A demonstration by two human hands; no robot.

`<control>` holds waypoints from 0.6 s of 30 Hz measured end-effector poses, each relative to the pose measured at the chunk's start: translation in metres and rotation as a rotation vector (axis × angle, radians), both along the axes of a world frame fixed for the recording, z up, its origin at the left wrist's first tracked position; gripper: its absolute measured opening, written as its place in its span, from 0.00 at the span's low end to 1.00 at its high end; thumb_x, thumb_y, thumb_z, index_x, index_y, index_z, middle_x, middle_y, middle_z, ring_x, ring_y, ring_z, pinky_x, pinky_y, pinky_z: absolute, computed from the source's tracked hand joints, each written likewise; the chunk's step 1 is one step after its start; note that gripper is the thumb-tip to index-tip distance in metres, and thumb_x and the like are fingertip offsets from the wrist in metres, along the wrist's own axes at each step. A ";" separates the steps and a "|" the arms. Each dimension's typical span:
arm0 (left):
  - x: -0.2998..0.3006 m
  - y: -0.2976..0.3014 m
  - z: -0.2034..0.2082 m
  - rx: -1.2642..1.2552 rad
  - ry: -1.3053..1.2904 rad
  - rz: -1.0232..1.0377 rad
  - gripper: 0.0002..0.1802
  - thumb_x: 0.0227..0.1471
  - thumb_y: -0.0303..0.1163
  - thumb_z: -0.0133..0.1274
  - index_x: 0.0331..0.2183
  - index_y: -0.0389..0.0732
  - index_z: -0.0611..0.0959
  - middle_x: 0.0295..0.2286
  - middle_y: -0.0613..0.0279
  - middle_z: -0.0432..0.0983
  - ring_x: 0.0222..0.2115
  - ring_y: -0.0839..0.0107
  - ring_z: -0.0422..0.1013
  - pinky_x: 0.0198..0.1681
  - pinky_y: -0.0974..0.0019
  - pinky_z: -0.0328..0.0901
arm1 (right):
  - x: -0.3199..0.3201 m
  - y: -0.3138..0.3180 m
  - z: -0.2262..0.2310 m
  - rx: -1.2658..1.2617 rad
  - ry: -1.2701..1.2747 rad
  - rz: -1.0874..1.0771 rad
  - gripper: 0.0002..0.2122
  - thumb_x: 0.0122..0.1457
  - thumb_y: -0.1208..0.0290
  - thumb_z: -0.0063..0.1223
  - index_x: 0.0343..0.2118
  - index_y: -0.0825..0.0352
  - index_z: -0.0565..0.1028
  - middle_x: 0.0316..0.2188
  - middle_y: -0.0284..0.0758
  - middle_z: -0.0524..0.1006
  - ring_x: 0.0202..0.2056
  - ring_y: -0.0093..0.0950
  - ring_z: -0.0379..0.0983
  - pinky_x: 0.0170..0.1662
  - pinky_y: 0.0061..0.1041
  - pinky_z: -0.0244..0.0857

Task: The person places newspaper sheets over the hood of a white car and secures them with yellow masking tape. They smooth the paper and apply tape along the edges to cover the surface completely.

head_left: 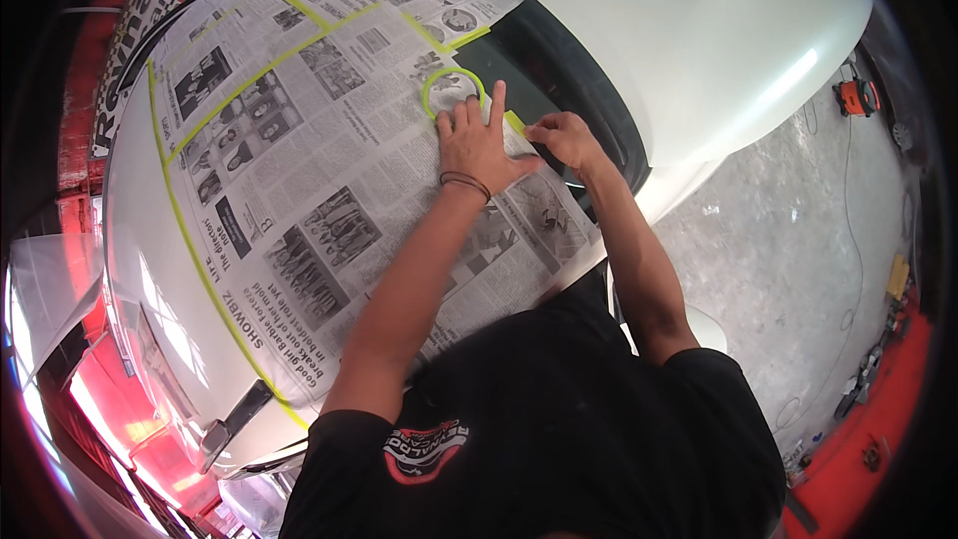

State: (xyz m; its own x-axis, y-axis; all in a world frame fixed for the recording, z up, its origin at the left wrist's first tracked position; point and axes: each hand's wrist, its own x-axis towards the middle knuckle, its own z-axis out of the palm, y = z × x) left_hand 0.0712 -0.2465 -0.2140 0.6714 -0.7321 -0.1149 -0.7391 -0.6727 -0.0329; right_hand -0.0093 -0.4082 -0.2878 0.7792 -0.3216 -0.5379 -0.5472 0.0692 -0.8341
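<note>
Newspaper sheets [299,170] cover the window of a white car [699,30], joined and edged with yellow-green masking tape [249,75]. A roll of the same tape [452,90] lies on the paper just beyond my left hand. My left hand [479,140] presses flat on the newspaper, fingers spread, index finger pointing up. My right hand [564,135] pinches a strip of tape [514,123] at the paper's edge, beside the bare dark glass [559,60].
The white car body [140,269] runs along the left with a door handle [235,419] near the bottom. Grey concrete floor [798,240] lies to the right with an orange tool [856,97], a cable and small items along a red wall base [868,439].
</note>
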 end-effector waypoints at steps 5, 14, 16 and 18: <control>-0.016 -0.008 -0.006 0.013 0.022 0.013 0.76 0.36 0.75 0.68 0.75 0.49 0.52 0.59 0.45 0.66 0.61 0.52 0.60 0.68 0.42 0.48 | -0.014 0.002 0.001 -0.025 -0.010 -0.016 0.15 0.57 0.63 0.66 0.37 0.73 0.86 0.30 0.37 0.82 0.34 0.25 0.76 0.41 0.30 0.69; -0.017 0.003 -0.006 0.048 0.020 -0.103 0.57 0.48 0.76 0.58 0.71 0.59 0.66 0.61 0.39 0.64 0.63 0.46 0.57 0.68 0.41 0.46 | -0.008 0.003 -0.006 -0.327 0.013 0.097 0.20 0.52 0.58 0.67 0.38 0.72 0.87 0.32 0.48 0.85 0.37 0.36 0.83 0.42 0.36 0.75; -0.018 0.009 -0.008 0.047 -0.014 -0.148 0.54 0.50 0.76 0.55 0.70 0.57 0.68 0.62 0.37 0.62 0.65 0.44 0.56 0.70 0.41 0.44 | -0.008 0.004 -0.007 -0.406 0.019 0.135 0.21 0.51 0.56 0.67 0.38 0.71 0.87 0.34 0.50 0.85 0.39 0.40 0.84 0.44 0.37 0.76; -0.020 0.008 -0.011 0.071 -0.020 -0.130 0.52 0.51 0.76 0.54 0.69 0.57 0.70 0.64 0.36 0.61 0.66 0.44 0.54 0.71 0.40 0.42 | -0.010 0.002 -0.008 -0.476 0.021 0.170 0.22 0.51 0.53 0.67 0.37 0.70 0.87 0.35 0.51 0.85 0.41 0.43 0.85 0.45 0.39 0.76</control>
